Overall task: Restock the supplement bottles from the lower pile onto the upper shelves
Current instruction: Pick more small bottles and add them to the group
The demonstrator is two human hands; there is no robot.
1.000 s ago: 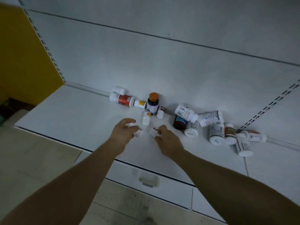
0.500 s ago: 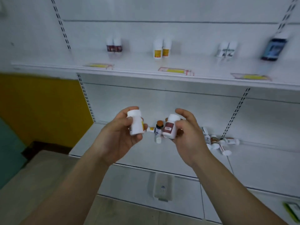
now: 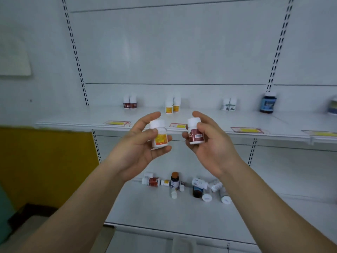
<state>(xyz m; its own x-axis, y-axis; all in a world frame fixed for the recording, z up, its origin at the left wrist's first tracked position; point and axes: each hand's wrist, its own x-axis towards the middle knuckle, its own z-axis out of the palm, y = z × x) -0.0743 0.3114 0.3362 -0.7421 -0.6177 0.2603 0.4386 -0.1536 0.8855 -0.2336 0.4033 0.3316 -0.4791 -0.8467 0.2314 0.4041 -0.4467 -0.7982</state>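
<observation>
My left hand (image 3: 138, 148) holds a small white bottle with a yellow label (image 3: 159, 134) upright in front of the upper shelf (image 3: 87, 118). My right hand (image 3: 209, 141) grips a white bottle with a dark red label (image 3: 195, 132), also upright. On the upper shelf stand pairs of bottles: red-labelled (image 3: 129, 102), yellow-labelled (image 3: 172, 105) and white with green print (image 3: 229, 104). A pile of several bottles (image 3: 182, 185) lies on the lower shelf (image 3: 145, 212), below my hands.
A dark bottle with a blue label (image 3: 268, 104) stands at the right of the upper shelf, another blue one (image 3: 332, 105) at the frame edge. Yellow price tags (image 3: 116, 123) lie along the shelf front. A yellow panel (image 3: 45, 161) is at the left.
I picked up two bottles from the lower pile and raised them to the level of the upper shelf. My view tilted upward with them.
</observation>
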